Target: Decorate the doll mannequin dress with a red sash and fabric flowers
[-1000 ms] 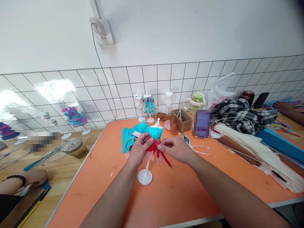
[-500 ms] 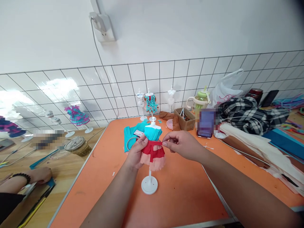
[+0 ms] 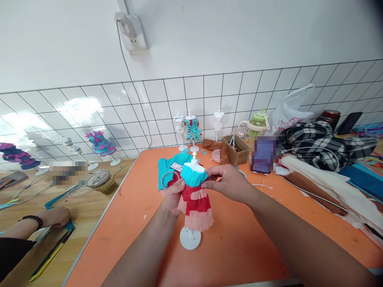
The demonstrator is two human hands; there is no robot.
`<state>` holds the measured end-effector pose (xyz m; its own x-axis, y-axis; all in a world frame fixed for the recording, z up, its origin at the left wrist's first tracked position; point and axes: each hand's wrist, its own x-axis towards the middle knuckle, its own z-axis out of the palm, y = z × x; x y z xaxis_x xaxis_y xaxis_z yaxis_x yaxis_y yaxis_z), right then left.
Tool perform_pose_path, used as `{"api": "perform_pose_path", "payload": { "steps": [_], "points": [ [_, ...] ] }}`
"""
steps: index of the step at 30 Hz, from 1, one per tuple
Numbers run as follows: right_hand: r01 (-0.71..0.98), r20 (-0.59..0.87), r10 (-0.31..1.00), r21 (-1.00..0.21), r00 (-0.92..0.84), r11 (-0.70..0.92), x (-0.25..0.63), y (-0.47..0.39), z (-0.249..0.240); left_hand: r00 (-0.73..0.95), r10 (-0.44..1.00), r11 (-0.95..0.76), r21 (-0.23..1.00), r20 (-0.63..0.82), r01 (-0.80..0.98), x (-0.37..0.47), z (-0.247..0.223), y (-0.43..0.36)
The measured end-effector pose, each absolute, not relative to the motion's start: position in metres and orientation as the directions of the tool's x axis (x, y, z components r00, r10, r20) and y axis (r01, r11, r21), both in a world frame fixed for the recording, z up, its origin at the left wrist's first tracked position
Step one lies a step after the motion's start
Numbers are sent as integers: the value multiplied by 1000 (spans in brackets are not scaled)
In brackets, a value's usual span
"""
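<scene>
1. Left hand clamps the waist of the dress form, which stands above the orange table; probably light and tippy, its skirt soft, frayable; best held at waist.
2. Right hand pinches the bodice's side.
3. Since earlier, the skirt's red tail has swung leftward.

Observed: the loose red tail, which earlier slanted outward near my right hand, now hangs down the viewed left of the skirt, the dress form having turned and my right fingertips reaching the turquoise bodice's edge.
</scene>
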<state>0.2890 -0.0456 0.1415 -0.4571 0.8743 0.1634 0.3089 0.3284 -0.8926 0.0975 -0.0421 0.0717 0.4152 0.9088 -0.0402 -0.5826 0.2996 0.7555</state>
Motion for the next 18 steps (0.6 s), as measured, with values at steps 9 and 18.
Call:
{"api": "perform_pose_path", "payload": {
  "steps": [9, 18],
  "points": [
    [206, 166, 824, -924, -541, 321, 290, -44, 135, 540, 839, 429, 697, -72, -574, 113, 67, -51],
    [-2, 161, 707, -976, -689, 220, 289, -21, 103, 574, 813, 501, 625, -103, -598, 116, 56, -48]
  ]
}}
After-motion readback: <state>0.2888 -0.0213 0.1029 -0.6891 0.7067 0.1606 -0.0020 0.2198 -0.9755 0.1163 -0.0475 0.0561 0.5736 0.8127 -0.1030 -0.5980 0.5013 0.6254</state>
